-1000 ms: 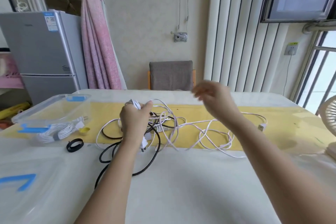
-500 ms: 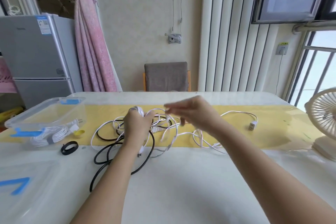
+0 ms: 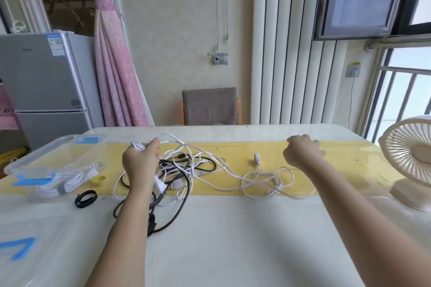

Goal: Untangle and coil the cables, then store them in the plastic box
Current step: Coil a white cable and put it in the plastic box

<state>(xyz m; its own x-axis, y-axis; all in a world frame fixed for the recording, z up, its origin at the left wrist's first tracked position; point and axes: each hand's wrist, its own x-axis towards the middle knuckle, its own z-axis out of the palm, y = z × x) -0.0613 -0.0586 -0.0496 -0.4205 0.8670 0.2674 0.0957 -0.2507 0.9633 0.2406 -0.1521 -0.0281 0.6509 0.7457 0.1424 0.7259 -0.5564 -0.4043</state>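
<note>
Box (image 3: 56,156) at your left on table (image 3: 233,228), coiled cable (image 3: 60,184) seemingly inside; cable tangle (image 3: 186,170) centre, at your left hand (image 3: 140,163); fan (image 3: 410,163) far right; chair (image 3: 210,106) behind table.

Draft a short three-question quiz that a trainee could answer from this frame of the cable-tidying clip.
1. True or false: the left hand grips loops of the white cable.
2. What stands at the right end of the table? A) a white fan B) a kettle C) a lamp
3. On which side of the tangle, the person's left or right, does the plastic box sit?
Key: 1 true; 2 A; 3 left.
</note>
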